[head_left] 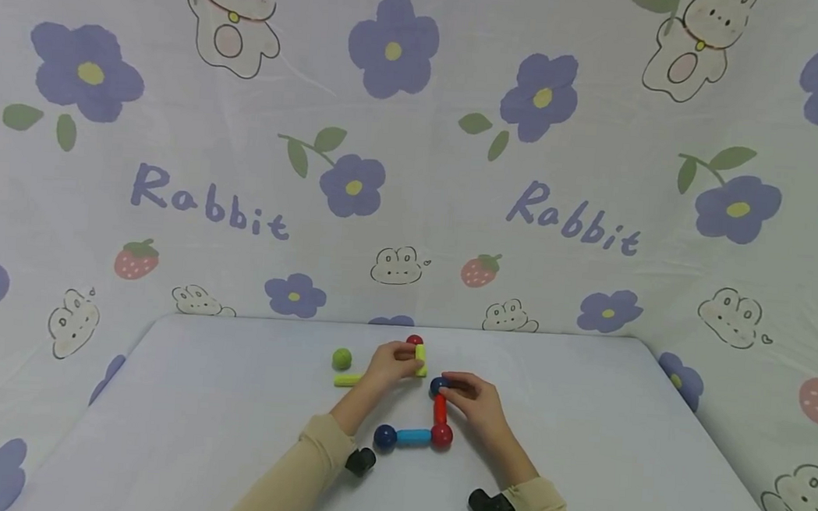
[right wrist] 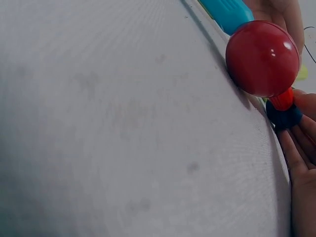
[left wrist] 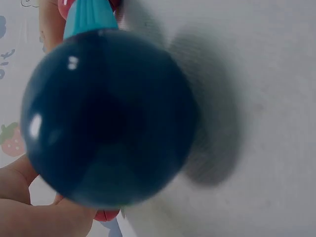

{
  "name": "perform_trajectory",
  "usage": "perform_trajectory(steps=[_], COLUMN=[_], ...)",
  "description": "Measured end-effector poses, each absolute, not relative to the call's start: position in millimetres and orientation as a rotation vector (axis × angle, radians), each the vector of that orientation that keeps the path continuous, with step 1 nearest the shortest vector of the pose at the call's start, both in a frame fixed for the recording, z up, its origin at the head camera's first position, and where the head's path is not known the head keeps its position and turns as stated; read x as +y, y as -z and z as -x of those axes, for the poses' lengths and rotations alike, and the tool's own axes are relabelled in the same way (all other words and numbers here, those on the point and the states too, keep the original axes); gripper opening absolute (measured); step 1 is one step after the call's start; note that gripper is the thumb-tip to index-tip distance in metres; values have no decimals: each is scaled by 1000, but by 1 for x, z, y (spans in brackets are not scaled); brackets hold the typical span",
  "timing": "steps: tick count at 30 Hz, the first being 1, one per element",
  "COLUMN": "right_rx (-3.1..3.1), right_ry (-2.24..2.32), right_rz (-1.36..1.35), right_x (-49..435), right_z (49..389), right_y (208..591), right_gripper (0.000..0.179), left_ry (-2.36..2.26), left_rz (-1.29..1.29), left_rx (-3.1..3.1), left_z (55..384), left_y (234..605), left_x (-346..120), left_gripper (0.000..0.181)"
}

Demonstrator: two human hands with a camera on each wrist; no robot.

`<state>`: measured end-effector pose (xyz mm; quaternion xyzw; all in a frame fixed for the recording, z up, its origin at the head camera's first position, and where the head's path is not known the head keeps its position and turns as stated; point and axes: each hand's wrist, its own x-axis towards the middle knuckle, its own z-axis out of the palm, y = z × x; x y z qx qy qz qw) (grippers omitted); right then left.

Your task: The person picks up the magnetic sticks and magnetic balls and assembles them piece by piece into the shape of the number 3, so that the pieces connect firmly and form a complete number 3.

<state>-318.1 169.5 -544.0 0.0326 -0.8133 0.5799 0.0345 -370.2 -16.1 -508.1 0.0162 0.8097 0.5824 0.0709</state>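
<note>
My left hand [head_left: 391, 364] grips a yellow-green stick [head_left: 420, 358] at the far middle of the table, with a small red ball [head_left: 414, 339] just beyond its fingertips. To its right, my right hand [head_left: 480, 400] pinches a dark blue ball [head_left: 438, 386] between thumb and fingers. A red stick [head_left: 440, 411] runs from that ball to a larger red ball [head_left: 442, 436], which joins a light blue stick [head_left: 413, 437] ending in another dark blue ball [head_left: 385, 438]. That last ball [left wrist: 108, 118] fills much of the left wrist view and hides most of the left hand.
Left of my left forearm, a green ball [head_left: 342, 358] lies near another yellow-green stick [head_left: 347, 380], partly covered by the arm. The white table [head_left: 623, 440] meets a patterned cloth [head_left: 452, 235] at its back edge. Each wrist carries a small black camera [head_left: 490, 506].
</note>
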Motion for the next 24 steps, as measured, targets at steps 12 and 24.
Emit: perform_trajectory(steps=[12,24], right_rx=[-2457,-2391], right_ry=[-1840,-1892], right_rz=[-115,-118], right_x=[173,172], right_z=[323,319], right_y=[549,548], right_gripper=[38,37], left_ry=[-1745,-1666], left_rz=[-24,-175], left_rx=[2504,2590], left_z=[375,375], left_y=[508,507], left_x=[1,10], left_gripper=[37,30])
